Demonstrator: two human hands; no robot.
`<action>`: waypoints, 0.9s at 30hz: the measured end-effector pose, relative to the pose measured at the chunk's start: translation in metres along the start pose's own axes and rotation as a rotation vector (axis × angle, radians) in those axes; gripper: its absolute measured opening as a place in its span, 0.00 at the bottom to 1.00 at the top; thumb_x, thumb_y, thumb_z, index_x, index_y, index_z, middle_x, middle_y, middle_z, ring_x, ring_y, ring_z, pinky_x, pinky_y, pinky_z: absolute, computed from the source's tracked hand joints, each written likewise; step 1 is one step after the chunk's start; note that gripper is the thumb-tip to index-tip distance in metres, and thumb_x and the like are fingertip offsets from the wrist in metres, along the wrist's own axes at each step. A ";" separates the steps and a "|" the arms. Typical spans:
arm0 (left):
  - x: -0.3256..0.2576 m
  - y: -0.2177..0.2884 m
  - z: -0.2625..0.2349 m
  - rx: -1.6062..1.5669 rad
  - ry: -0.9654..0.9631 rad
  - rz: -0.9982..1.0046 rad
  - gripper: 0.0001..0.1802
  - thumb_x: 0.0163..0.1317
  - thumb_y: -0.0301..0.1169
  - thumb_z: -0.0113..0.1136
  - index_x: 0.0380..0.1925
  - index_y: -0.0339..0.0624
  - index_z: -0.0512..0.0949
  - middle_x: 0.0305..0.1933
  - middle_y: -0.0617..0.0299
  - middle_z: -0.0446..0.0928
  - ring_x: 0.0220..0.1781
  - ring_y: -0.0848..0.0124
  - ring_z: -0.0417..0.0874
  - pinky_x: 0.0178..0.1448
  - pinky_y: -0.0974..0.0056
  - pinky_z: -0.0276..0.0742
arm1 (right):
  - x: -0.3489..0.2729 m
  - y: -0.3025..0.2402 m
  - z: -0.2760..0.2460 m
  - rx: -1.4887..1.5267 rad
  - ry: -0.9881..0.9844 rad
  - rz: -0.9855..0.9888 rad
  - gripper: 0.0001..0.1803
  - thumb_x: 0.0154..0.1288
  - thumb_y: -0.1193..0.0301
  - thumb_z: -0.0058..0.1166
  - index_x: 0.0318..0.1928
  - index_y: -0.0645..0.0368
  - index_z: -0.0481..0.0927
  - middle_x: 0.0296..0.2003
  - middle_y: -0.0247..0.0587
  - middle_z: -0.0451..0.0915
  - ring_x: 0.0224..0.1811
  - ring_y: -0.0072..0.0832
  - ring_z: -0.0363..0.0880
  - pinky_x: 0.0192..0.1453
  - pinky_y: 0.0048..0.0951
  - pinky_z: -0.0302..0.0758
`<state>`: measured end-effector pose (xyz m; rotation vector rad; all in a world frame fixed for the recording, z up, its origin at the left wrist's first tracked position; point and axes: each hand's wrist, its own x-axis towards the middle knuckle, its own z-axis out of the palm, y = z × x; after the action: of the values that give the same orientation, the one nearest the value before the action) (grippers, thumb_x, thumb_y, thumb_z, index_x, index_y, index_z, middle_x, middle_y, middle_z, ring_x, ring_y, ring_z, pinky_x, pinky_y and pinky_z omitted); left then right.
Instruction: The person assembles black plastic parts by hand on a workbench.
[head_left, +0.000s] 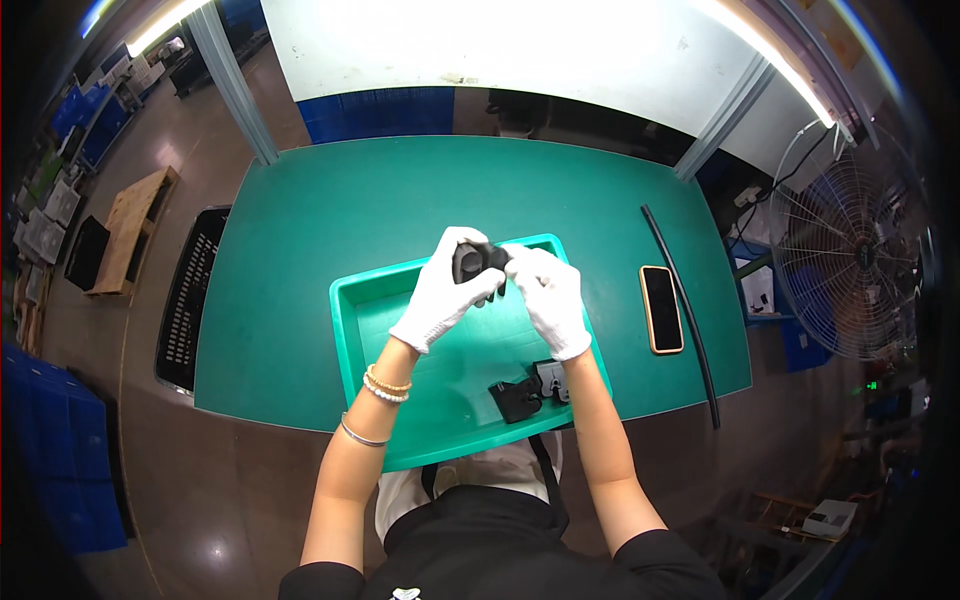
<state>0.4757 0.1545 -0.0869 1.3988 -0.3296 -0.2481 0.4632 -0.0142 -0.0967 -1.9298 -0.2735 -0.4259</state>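
Note:
Over the far part of a green plastic tray (345, 330), both my hands are raised in white gloves. My left hand (445, 285) is wrapped round a small black part (472, 265) with rounded, knob-like shapes. At the right side of that part, the fingers of my right hand (545, 290) are pinched together. Whether they grip the part itself or a smaller piece, I cannot make out. Inside the tray, below my right wrist, lie a black bracket-like piece (515, 400) and a grey metal-looking piece (551, 381).
The tray rests on a green-topped table (290, 230), its near edge overhanging the front. To the right are a phone (661, 310) and a long black rod or tube (680, 290). A wire-caged fan (850, 255) stands beyond the right edge, a black crate (190, 300) beside the left.

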 end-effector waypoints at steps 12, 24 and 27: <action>-0.007 -0.006 0.020 -0.155 -0.061 -0.081 0.23 0.57 0.28 0.58 0.50 0.45 0.62 0.36 0.60 0.70 0.29 0.73 0.76 0.33 0.69 0.76 | 0.008 0.001 -0.017 0.386 -0.074 0.348 0.12 0.61 0.69 0.54 0.41 0.63 0.82 0.24 0.26 0.75 0.26 0.11 0.67 0.28 0.16 0.63; 0.000 -0.011 0.007 -0.082 0.106 -0.028 0.20 0.59 0.31 0.55 0.50 0.45 0.62 0.31 0.60 0.72 0.25 0.75 0.75 0.29 0.70 0.73 | 0.002 0.012 -0.001 0.061 -0.084 0.245 0.10 0.60 0.68 0.55 0.32 0.64 0.80 0.19 0.33 0.71 0.23 0.14 0.63 0.27 0.21 0.63; 0.002 -0.011 0.001 -0.087 0.234 0.006 0.21 0.58 0.31 0.56 0.51 0.48 0.62 0.32 0.60 0.73 0.27 0.73 0.77 0.32 0.68 0.76 | -0.011 0.015 -0.002 -0.109 -0.292 0.315 0.12 0.61 0.65 0.53 0.34 0.63 0.80 0.20 0.36 0.73 0.23 0.17 0.65 0.28 0.22 0.64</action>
<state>0.4769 0.1509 -0.0975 1.3252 -0.1280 -0.0912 0.4585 -0.0224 -0.1136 -2.0981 -0.1313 0.0518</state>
